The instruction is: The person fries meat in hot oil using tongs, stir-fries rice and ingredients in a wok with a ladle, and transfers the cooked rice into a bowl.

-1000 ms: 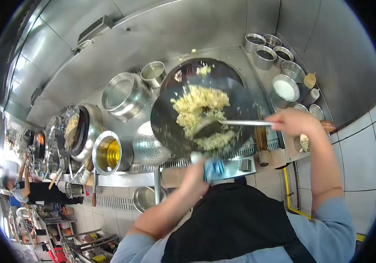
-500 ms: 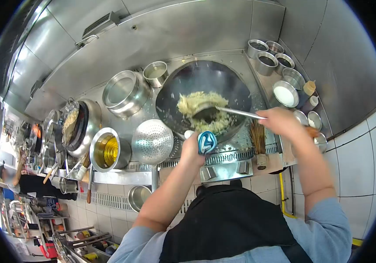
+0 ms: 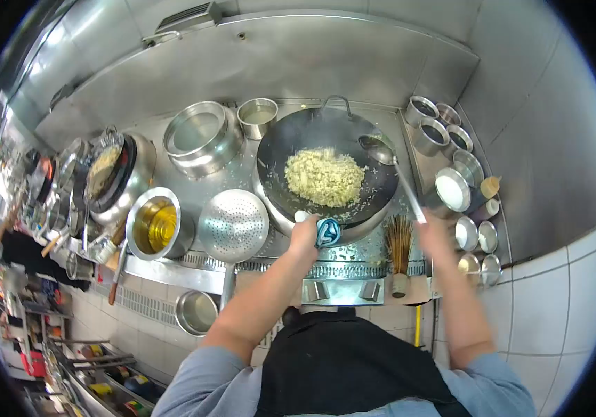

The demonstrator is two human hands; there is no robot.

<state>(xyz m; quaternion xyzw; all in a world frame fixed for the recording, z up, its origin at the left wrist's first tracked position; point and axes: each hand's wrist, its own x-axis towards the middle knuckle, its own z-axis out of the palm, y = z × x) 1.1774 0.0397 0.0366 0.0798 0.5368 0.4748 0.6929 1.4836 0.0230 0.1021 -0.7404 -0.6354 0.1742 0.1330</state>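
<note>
You're gripping the ladle [image 3: 379, 150] in your right hand [image 3: 435, 235] and a cloth [image 3: 328, 232] in your left hand [image 3: 303, 238], while a strainer [image 3: 233, 224] and a brush [image 3: 399, 251] are flanking the wok [image 3: 285, 132].

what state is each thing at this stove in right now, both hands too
left hand, closed on the cloth
cloth, bunched at the wok's near edge
right hand, blurred, closed around the ladle's handle end
ladle, held, bowl over the wok's right side
wok, on the stove, holding food
food, chopped, heaped mid-wok
metal pot, partly filled with yellow liquid
strainer, not held
</note>
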